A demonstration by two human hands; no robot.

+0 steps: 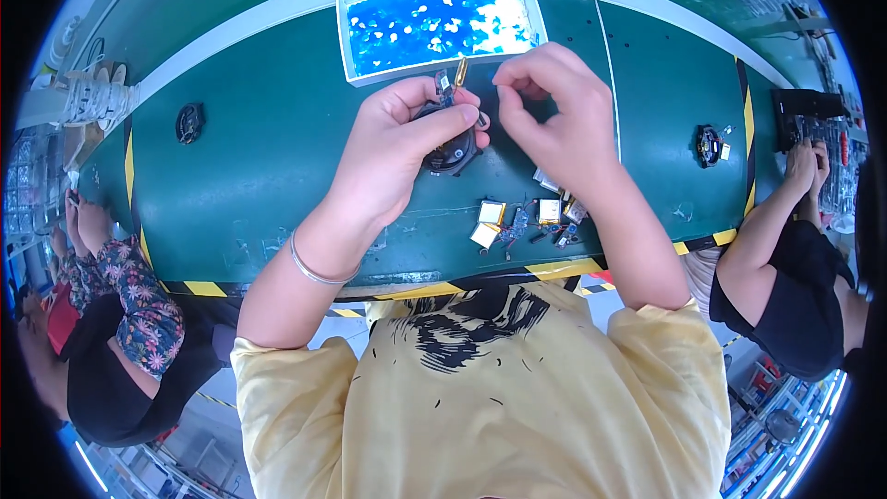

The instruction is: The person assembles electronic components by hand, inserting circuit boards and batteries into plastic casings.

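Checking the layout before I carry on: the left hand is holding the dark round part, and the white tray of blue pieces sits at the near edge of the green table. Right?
Not quite: in the head view, the white tray of blue pieces sits toward the far side of the green table. The left hand is holding the dark round part.

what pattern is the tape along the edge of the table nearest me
The tape has yellow and black stripes, seen best in the head view.
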